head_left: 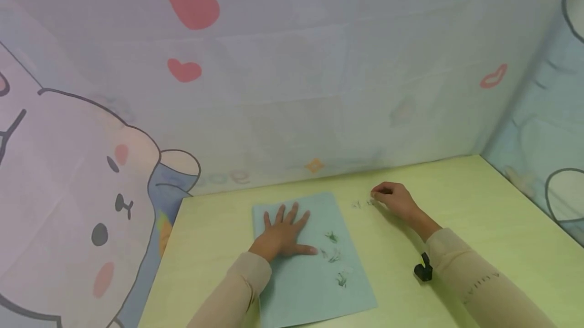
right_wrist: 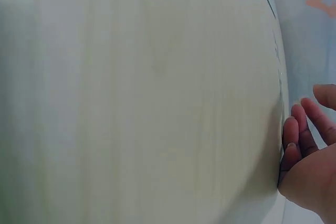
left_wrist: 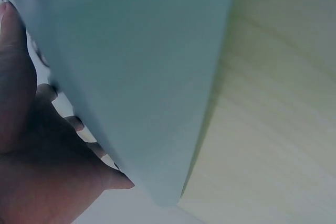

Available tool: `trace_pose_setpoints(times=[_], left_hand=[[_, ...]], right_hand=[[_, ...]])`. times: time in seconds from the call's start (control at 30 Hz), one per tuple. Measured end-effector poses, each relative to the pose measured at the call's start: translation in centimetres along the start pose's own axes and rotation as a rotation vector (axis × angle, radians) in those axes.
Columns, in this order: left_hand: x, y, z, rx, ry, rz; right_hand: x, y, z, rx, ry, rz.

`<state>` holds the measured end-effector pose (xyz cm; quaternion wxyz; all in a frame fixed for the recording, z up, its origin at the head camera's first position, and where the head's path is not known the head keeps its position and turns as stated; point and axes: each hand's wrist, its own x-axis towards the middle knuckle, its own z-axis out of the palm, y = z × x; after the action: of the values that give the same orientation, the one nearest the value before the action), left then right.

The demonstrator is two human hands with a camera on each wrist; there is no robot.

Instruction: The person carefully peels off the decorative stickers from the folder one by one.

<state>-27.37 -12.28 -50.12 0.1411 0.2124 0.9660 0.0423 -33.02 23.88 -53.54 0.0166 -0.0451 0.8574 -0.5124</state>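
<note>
My left hand (head_left: 284,237) rests flat on a light blue sheet (head_left: 315,297), fingers spread and thumb pointing right. Green plant-like pieces, such as this tuft (head_left: 331,237) and a lower one (head_left: 341,280), lie on the sheet right of the thumb; whether they are stickers or printed is unclear. My right hand (head_left: 398,200) is on the table beyond the sheet's upper right corner. Its fingers are loosely bent, and the right wrist view shows thumb and index fingertip slightly apart. Small faint plant-like pieces (head_left: 357,205) lie beside these fingertips.
The pale yellow table (head_left: 214,267) meets a cloth backdrop (head_left: 292,115) with hearts at the back and a printed cartoon animal at left. A small black device (head_left: 423,271) sits by the right sleeve (head_left: 474,272). More printed cloth hangs on the right.
</note>
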Motion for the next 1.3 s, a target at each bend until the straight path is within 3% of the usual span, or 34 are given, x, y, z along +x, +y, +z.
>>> trace_pose_setpoints(times=[0.2,0.37,0.6,0.77,1.07,1.3], left_hand=[[0.0,-0.1,0.1,0.016,0.006,0.0],[0.1,-0.1,0.1,0.041,0.009,-0.002],[0.1,0.1,-0.3,0.052,0.014,-0.01],[0.3,0.2,-0.5,0.044,0.005,-0.023],[0.4,0.8,-1.1,0.025,-0.023,-0.049],[0.4,1.0,-1.6,-0.009,-0.026,-0.052]], right_hand=[[-0.8,0.1,0.3,0.09,0.007,-0.006],[-1.6,-0.5,1.2,0.019,-0.013,-0.082],[-2.2,-2.4,3.3,0.033,-0.2,-0.17],[-2.9,-3.9,5.0,-0.051,-0.288,-0.291],[-3.2,-4.4,7.3,-0.195,-0.272,-0.463],[-3.2,-4.2,7.7,-0.268,-0.273,-0.441]])
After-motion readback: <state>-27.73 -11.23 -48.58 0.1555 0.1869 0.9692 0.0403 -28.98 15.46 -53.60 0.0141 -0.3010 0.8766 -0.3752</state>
